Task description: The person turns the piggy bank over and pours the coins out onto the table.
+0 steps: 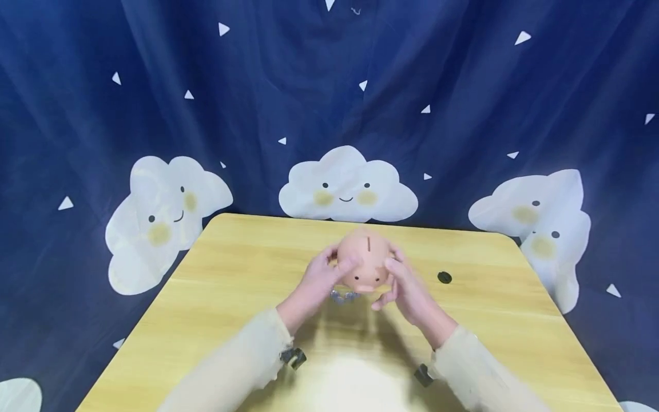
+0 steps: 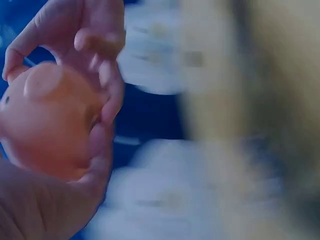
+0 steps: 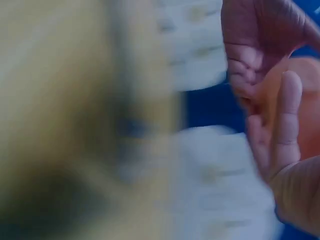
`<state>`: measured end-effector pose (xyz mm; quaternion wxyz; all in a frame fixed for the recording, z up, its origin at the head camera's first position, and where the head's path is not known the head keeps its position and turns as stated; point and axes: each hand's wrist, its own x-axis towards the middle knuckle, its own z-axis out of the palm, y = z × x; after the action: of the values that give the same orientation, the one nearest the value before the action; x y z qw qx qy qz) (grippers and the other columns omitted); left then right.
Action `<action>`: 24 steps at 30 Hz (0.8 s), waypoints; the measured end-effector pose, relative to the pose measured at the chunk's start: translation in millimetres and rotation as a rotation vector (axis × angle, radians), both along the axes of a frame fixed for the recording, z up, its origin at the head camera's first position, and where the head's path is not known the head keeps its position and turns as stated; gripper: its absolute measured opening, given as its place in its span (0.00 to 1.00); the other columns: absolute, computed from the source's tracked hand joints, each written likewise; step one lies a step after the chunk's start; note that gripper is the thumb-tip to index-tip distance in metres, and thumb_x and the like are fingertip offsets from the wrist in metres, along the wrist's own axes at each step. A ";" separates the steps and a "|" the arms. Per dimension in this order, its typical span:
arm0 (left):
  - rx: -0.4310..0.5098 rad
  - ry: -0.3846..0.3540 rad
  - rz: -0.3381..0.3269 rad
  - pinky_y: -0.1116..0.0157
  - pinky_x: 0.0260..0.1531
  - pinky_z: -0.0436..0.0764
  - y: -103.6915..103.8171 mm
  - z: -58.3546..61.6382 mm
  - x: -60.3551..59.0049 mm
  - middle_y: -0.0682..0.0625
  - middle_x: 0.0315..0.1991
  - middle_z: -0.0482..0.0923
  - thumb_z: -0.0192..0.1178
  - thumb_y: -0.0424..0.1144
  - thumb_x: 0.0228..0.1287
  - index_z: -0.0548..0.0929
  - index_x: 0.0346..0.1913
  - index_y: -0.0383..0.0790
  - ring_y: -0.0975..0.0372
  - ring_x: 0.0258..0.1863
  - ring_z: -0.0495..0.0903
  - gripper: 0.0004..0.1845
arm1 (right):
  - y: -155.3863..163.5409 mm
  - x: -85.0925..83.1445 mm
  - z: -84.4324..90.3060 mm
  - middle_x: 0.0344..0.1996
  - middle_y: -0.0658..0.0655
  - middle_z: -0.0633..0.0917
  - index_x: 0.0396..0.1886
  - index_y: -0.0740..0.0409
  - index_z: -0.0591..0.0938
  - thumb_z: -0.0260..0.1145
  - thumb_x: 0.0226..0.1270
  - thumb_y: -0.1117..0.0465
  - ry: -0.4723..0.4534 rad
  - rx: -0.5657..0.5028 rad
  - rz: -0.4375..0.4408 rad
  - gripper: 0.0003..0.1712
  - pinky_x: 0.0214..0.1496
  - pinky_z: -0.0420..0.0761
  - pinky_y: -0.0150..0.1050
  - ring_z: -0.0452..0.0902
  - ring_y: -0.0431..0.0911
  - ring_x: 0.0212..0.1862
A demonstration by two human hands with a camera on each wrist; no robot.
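Note:
A pink piggy bank [image 1: 362, 254], with a dark coin slot in its back and its snout toward me, is held above the table between both hands. On its left side my left hand [image 1: 320, 279] grips it, thumb on the near face. My right hand [image 1: 411, 292] holds the other side, thumb against the body. In the left wrist view the pig's snout [image 2: 44, 82] shows, with fingers of both hands curled round the body. Partly behind the left hand lie small shiny bluish pieces [image 1: 344, 296], too blurred to name.
A small black disc [image 1: 444, 277] lies on the wooden table [image 1: 247, 263], right of the hands. Behind the table hangs a dark blue curtain [image 1: 319, 109] with cloud faces. Dark clip-like pieces sit by both sleeve cuffs.

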<state>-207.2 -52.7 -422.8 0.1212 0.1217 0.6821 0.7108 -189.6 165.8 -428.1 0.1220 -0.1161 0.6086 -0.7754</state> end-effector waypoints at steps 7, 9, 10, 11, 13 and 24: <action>0.023 -0.077 -0.039 0.60 0.52 0.91 4.6 -26.3 -1.8 0.35 0.63 0.80 0.61 0.58 0.77 0.68 0.76 0.27 0.58 0.47 0.87 0.41 | 4.3 0.5 -11.3 0.77 0.67 0.66 0.88 0.47 0.51 0.53 0.81 0.44 -0.109 0.101 0.019 0.43 0.30 0.92 0.43 0.88 0.52 0.50; 0.043 -0.152 -0.088 0.59 0.52 0.91 3.4 -44.0 -5.2 0.33 0.62 0.82 0.57 0.59 0.80 0.67 0.76 0.25 0.57 0.46 0.88 0.41 | 4.3 0.0 -24.2 0.79 0.68 0.64 0.89 0.48 0.49 0.51 0.82 0.42 -0.183 0.147 0.019 0.44 0.31 0.91 0.43 0.87 0.53 0.51; 0.060 -0.176 -0.107 0.58 0.53 0.91 3.0 -50.3 -7.1 0.33 0.62 0.82 0.56 0.60 0.81 0.68 0.76 0.26 0.56 0.46 0.89 0.41 | 3.9 -0.5 -28.9 0.80 0.69 0.63 0.89 0.48 0.51 0.52 0.82 0.42 -0.210 0.148 0.005 0.44 0.31 0.91 0.43 0.87 0.54 0.52; 0.069 -0.187 -0.117 0.58 0.55 0.91 2.5 -54.6 -8.7 0.33 0.63 0.82 0.55 0.61 0.81 0.69 0.76 0.27 0.55 0.47 0.89 0.41 | 3.7 -1.8 -33.5 0.80 0.69 0.63 0.88 0.47 0.52 0.53 0.81 0.41 -0.224 0.149 -0.006 0.43 0.30 0.91 0.43 0.86 0.55 0.53; 0.076 -0.192 -0.133 0.56 0.56 0.90 1.6 -62.0 -11.8 0.33 0.63 0.82 0.55 0.64 0.79 0.71 0.75 0.29 0.54 0.49 0.89 0.41 | 2.6 -3.8 -40.4 0.80 0.69 0.63 0.87 0.47 0.54 0.54 0.80 0.39 -0.230 0.152 -0.024 0.43 0.29 0.91 0.43 0.86 0.58 0.53; 0.036 -0.020 -0.028 0.64 0.48 0.88 3.3 3.0 -9.4 0.39 0.64 0.80 0.62 0.58 0.76 0.73 0.75 0.34 0.57 0.48 0.86 0.37 | -0.5 -7.1 20.2 0.76 0.66 0.67 0.87 0.50 0.54 0.56 0.78 0.43 -0.041 0.130 -0.033 0.45 0.29 0.92 0.49 0.83 0.53 0.53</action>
<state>-216.6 -49.4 -419.8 0.1355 0.1262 0.6661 0.7225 -196.7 165.2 -407.9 0.1290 -0.0820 0.6570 -0.7382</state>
